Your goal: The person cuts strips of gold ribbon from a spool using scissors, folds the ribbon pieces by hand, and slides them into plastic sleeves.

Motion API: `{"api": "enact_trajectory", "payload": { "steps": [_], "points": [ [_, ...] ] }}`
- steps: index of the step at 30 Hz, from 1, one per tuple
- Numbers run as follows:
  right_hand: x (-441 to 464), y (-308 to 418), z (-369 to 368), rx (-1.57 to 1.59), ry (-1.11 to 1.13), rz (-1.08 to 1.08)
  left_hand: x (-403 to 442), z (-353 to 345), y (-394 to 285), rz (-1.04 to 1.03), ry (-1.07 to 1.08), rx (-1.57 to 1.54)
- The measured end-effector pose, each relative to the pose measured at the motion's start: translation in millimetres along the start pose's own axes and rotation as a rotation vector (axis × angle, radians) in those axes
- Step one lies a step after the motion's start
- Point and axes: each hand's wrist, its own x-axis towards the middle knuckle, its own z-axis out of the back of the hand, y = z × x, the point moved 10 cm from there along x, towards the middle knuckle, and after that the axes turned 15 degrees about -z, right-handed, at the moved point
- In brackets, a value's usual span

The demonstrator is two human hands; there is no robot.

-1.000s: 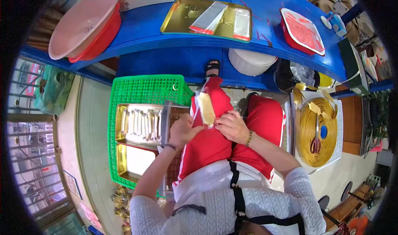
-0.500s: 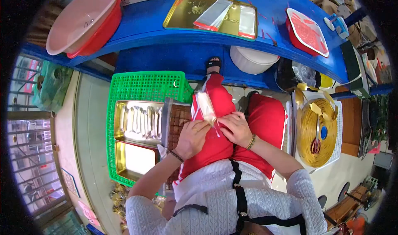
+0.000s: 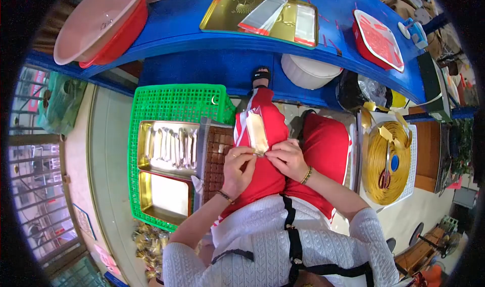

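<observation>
A clear plastic packet (image 3: 257,131) with a pale gold content lies lengthwise over my red-trousered left thigh. My left hand (image 3: 239,168) pinches the packet's near end at its left corner. Opposite it, my right hand (image 3: 286,158) grips the same end at the right corner, fingertips close to the left ones. Left of my legs, a gold tray (image 3: 143,158) with several slim wrapped packets rests on a green crate (image 3: 177,102). A second gold tray (image 3: 145,198) with a white surface lies nearer to me.
On the blue shelf (image 3: 187,26) stand a pink basin (image 3: 96,24), a gold tray (image 3: 217,19) with plastic sleeves and a red-and-white tray (image 3: 376,39). A gold ribbon roll (image 3: 371,170) with scissors (image 3: 385,178) lies at the right.
The red strip seen at the packet's near end half a second ago no longer shows there. My left hand has shifted slightly, its fingers now pinching the packet's corner.
</observation>
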Motion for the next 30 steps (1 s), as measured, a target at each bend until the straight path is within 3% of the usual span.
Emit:
{"api": "enact_trajectory", "payload": {
  "steps": [3,10,27,30],
  "points": [
    [-2.2,-8.5,-2.6,0.098,-0.035,-0.137,-8.6,-0.5,14.4,0.149,-0.027,0.016],
    [-2.5,-29.4,-10.8,0.244,0.000,-0.402,-13.5,-1.8,27.1,0.263,-0.111,0.023],
    [-8.1,-44.5,-18.4,0.225,-0.043,-0.682,-4.9,-1.6,31.0,0.274,-0.062,0.219],
    [-9.7,-43.6,-19.4,0.207,-0.060,-0.655,-6.0,-2.2,45.6,0.325,-0.013,0.108]
  ]
}}
